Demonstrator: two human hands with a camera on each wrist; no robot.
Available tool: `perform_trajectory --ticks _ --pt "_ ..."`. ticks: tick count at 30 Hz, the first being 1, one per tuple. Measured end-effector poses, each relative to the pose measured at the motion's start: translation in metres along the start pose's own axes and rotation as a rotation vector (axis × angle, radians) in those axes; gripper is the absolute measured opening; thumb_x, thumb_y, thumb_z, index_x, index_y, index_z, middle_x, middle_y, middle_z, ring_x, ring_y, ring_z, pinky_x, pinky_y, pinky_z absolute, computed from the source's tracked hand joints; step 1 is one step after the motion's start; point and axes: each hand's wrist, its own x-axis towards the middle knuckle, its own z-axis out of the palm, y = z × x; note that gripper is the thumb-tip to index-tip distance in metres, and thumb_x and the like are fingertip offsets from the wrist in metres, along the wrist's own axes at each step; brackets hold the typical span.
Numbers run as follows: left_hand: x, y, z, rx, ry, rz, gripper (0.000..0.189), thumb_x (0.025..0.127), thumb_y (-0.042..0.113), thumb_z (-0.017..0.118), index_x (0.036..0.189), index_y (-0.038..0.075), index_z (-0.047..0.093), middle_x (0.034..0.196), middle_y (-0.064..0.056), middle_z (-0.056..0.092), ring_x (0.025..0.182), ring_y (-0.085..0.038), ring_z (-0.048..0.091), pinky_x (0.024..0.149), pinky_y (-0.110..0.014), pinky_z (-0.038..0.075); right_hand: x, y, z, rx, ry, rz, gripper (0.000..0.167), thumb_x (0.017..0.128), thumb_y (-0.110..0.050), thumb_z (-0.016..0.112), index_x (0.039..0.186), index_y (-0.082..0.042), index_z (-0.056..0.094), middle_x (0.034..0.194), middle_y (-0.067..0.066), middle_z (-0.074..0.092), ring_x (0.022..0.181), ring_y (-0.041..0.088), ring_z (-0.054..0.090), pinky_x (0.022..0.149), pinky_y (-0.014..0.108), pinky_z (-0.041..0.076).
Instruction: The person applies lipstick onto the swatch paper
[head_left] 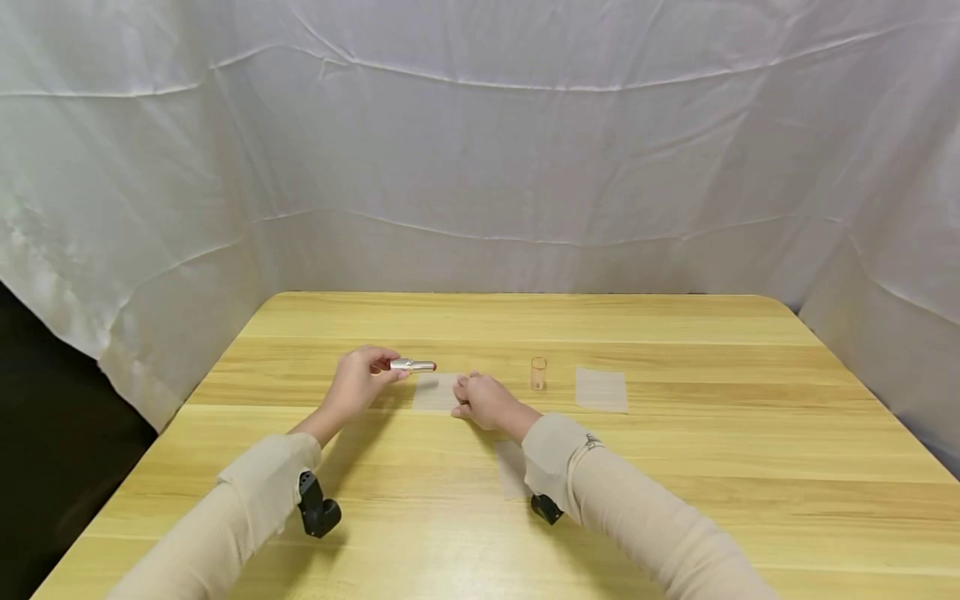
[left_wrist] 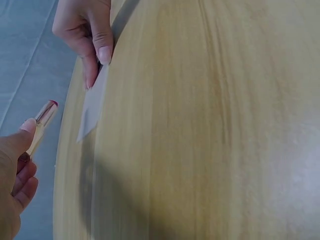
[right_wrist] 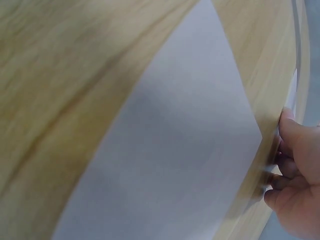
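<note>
Between the thumb and fingers of my left hand is a silver lipstick, held nearly level with its red tip pointing right. It is above the table, near the left edge of a thin white paper square. My right hand pinches that square at its right end, fingers curled, as the left wrist view also shows at the paper. Part of the square is hidden by this hand. To the right of my right hand, a clear cap with a pinkish rim stands upright on the table.
Another white paper square lies right of the cap. A third sheet, partly covered by my right sleeve, fills much of the right wrist view. The wooden table meets hanging white cloth at its back and sides.
</note>
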Motion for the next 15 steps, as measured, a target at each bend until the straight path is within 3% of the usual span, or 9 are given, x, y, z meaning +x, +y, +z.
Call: perform_trajectory --ticks 5,15 --pt "0.005 0.002 0.003 -0.013 0.007 -0.001 0.03 0.074 0.008 0.076 0.098 -0.007 0.067 0.089 -0.02 0.068 0.08 -0.028 0.064 0.072 -0.04 0.054 -0.012 -0.016 -0.015 0.021 -0.003 0.021 0.038 0.09 -0.022 0.058 0.066 -0.008 0.032 0.137 0.023 0.045 0.127 0.041 0.042 0.106 0.041 0.038" --pt "0.009 0.007 0.011 0.008 -0.014 0.023 0.027 0.074 0.007 0.076 0.095 -0.007 0.068 0.088 -0.018 0.068 0.078 -0.026 0.064 0.073 -0.039 0.054 -0.013 -0.015 -0.015 0.019 0.013 0.008 0.041 0.089 -0.024 0.06 0.063 -0.01 0.031 0.135 0.023 0.046 0.125 0.039 0.044 0.108 0.041 0.036"
